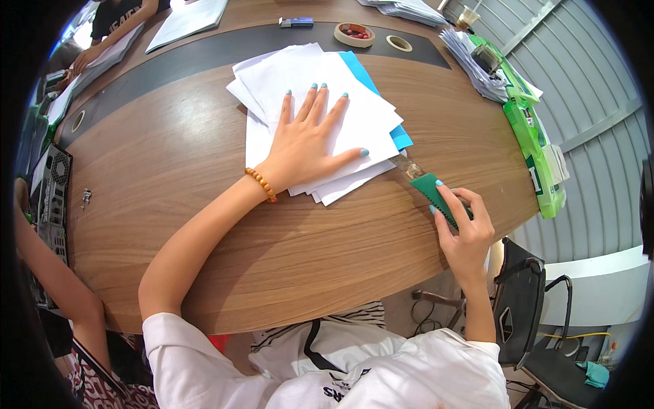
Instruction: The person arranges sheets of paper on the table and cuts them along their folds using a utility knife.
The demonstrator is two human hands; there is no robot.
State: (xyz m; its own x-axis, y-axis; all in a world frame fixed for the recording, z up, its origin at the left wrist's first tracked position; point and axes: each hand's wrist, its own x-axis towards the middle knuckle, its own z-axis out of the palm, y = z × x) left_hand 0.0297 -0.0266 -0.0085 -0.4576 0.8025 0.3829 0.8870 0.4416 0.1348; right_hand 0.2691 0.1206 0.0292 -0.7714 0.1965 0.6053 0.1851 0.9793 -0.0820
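Observation:
My left hand (310, 140) lies flat with spread fingers on a loose stack of white paper (269, 75) on the wooden desk, a bead bracelet on its wrist. A blue sheet (365, 71) sticks out from the stack at the top and right. My right hand (463, 225) is closed on the green handle (428, 187) of a flat metal blade tool (409, 165), whose blade reaches the right edge of the stack, its tip partly hidden by paper.
Tape rolls (354, 34), a small blue-and-white block (295, 22), green packs with papers (524, 136) and a computer case (51, 198) sit around the desk (170, 266). Co-workers' arms (54, 259) are at left and top left (122, 31). A black chair (518, 293) stands at lower right.

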